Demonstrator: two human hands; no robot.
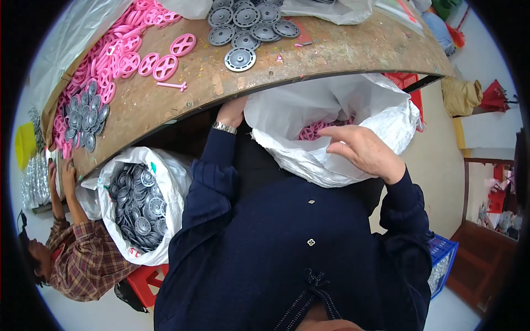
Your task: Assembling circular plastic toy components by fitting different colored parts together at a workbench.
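Observation:
My right hand [361, 149] is over the mouth of a white woven sack [292, 157] in front of me. Its index finger and thumb are apart, and I see nothing held between them. Deep inside the sack lie pink plastic wheels [312, 131], partly hidden by that hand. My left hand [233, 112], with a metal-banded watch at the wrist, reaches to the sack's left side beneath the table edge. Its fingers are out of sight, so whether they grip the sack cannot be told.
The worn wooden table [204, 83] carries a heap of pink wheels [130, 63] and grey slotted discs [245, 19]. A second white sack [176, 215], full of grey discs, stands at my left. Beyond it a person in a plaid shirt [94, 259] works. A blue crate [444, 262] is at right.

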